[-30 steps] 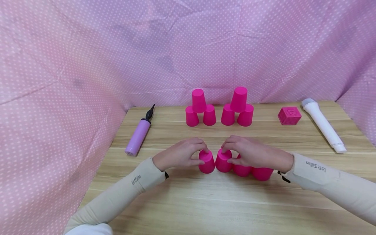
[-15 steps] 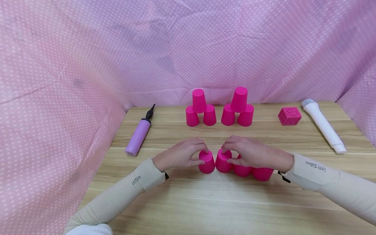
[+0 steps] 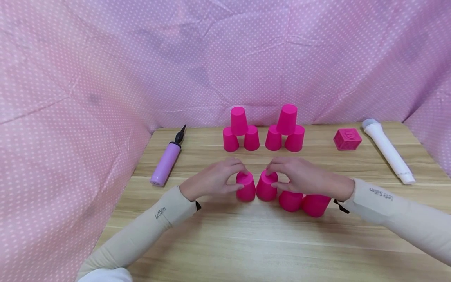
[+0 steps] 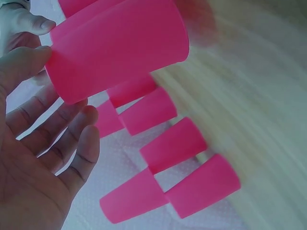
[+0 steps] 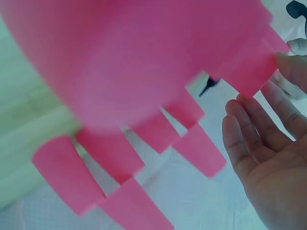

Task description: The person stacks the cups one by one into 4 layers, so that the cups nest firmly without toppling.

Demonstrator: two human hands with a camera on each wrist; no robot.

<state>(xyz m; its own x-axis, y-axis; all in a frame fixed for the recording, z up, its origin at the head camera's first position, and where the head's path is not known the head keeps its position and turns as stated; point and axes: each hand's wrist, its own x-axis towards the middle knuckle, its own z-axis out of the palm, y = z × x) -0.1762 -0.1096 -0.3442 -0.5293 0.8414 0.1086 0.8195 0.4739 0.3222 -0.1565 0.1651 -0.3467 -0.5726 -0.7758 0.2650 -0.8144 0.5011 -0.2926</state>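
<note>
My left hand (image 3: 215, 178) pinches an upside-down pink cup (image 3: 246, 192) between thumb and fingers at its upper end. Beside it, my right hand (image 3: 306, 178) grips a second upside-down pink cup (image 3: 266, 190) in the same way. These two cups stand close together with a narrow gap. Two more pink cups, a nearer one (image 3: 290, 202) and another (image 3: 314, 206), stand partly hidden under my right hand and wrist. In the left wrist view, thumb and fingertips touch the narrow end of the held cup (image 4: 120, 50). A blurred pink cup (image 5: 120, 62) fills much of the right wrist view.
Behind the hands stand two small pink cup pyramids, a left one (image 3: 239, 122) and a right one (image 3: 287, 121). A purple hand pump (image 3: 166, 164) lies at the left. On the right are a pink block (image 3: 347, 139) and a white microphone (image 3: 387, 150). Dotted pink cloth hangs behind the table.
Over the last half second both hands have shifted slightly up and away with their cups, the cups moving a little left in the head view. The other two front cups have stayed put.
</note>
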